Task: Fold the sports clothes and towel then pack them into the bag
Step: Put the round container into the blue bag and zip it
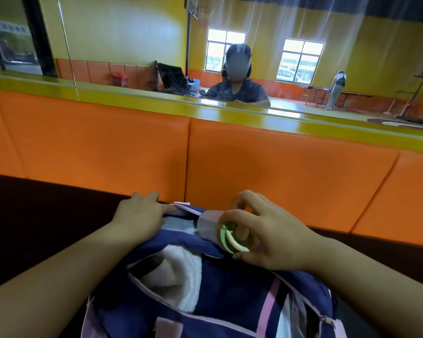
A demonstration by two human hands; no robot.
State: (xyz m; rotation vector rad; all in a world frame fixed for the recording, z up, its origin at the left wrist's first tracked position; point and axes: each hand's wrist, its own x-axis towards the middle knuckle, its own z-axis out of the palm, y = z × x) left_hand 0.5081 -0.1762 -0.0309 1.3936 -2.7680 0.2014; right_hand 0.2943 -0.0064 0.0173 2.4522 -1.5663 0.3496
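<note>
Bag (232, 286), navy, on dark surface, white towel (181, 272) showing in its open top; right hand (276, 237) curled round green-capped bottle (226, 240) at far pocket; left hand (139, 213), fingers extended, pressing far edge

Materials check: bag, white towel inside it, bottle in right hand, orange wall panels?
The bag looks like woven synthetic cloth, matte navy with lilac trim, softly creased. The towel: white terry-like pile, fuzzy. The bottle in the right hand: probably plastic, translucent green end, lilac wrap. The wall panels: likely padded vinyl or faux leather, smooth sheen, seams.
</note>
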